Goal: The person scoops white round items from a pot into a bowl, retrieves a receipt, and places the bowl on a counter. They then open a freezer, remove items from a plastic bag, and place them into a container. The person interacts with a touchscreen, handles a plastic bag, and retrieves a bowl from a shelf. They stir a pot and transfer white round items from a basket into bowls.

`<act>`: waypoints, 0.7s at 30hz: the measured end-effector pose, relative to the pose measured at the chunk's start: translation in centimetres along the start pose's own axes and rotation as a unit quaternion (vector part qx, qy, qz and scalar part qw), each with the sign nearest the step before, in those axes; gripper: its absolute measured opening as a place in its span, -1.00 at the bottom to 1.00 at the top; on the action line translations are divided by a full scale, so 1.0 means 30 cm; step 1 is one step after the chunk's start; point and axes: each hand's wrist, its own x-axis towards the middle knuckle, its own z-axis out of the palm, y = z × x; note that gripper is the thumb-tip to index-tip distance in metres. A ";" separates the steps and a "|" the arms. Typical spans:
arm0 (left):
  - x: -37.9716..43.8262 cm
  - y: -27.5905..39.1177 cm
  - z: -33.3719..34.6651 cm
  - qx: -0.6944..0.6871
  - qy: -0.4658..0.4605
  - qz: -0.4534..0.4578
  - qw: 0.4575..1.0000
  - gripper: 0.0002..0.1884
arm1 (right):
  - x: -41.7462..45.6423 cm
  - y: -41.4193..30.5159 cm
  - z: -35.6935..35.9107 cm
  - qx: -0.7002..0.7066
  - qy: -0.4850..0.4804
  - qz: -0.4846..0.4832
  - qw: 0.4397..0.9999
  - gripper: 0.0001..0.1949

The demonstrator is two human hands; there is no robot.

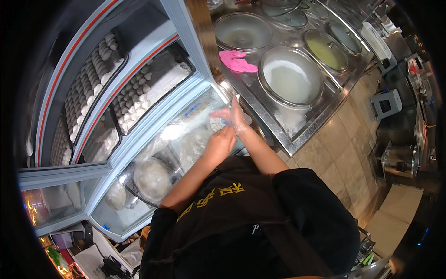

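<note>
My right hand (pixel 234 117) wears a clear plastic glove, its fingers spread and pointing away from me. My bare left hand (pixel 221 142) pinches the cuff of that glove (pixel 239 127) at the right wrist. Both hands are above the glass top of a light-blue display case (pixel 163 129). Under and beside the glass are clear bags of pale food, with a round whitish bag (pixel 152 178) nearest the left forearm. A pink cloth or glove (pixel 238 61) lies on the steel counter beyond the hands.
Right of the case, a steel counter (pixel 278 134) holds several lidded round pots, including a near one (pixel 292 76) with pale liquid. Open case doors show trays of white dumpling-like pieces (pixel 134 111). A grey stool (pixel 386 104) stands on the tiled floor.
</note>
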 end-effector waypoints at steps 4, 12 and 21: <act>0.021 -0.009 0.001 0.004 0.014 0.017 1.000 -0.87 | 0.012 0.007 0.016 0.133 0.085 0.013 0.987 -0.15; 0.011 0.052 0.021 -0.029 -0.024 0.089 0.995 -0.88 | -0.137 -0.037 -0.018 0.311 -0.073 0.076 0.945 -0.08; -0.048 0.063 0.022 -0.046 -0.063 0.058 0.995 -0.89 | -0.167 -0.003 -0.032 0.172 -0.037 -0.066 0.982 -0.57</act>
